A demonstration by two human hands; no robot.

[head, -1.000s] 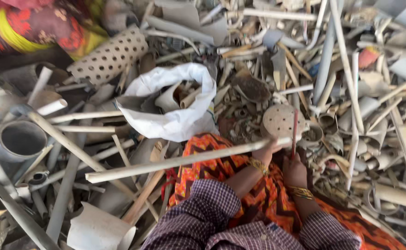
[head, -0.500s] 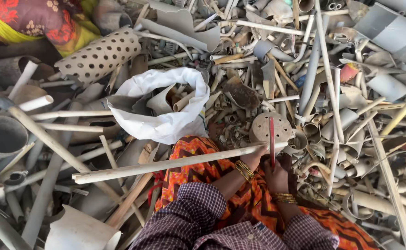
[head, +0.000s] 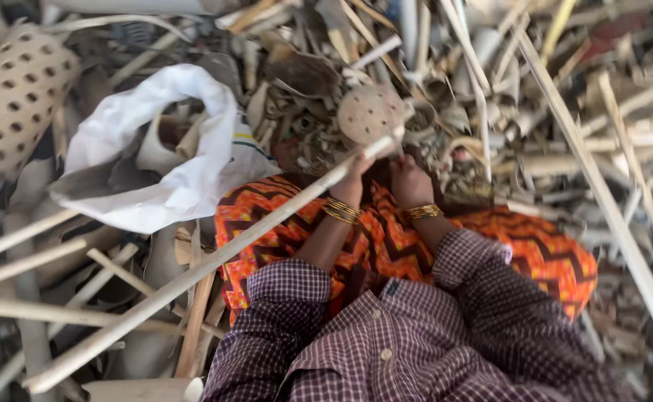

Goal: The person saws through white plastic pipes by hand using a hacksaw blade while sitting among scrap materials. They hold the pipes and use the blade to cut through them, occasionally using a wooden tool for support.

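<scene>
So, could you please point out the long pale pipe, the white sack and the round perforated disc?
long pale pipe (head: 214, 262), head view, middle of its length.
white sack (head: 185, 190), head view, its lower fold.
round perforated disc (head: 369, 113), head view, centre of its face.

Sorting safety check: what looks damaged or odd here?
Nearly everything: the pile is broken, splintered pipe offcuts lying every way. The white sack lies slumped open. The left hand holds a long pipe slanting across the lap.

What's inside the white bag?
The white bag gapes open, showing pale pipe scraps inside. Its folds hide whatever lies deeper.
</scene>
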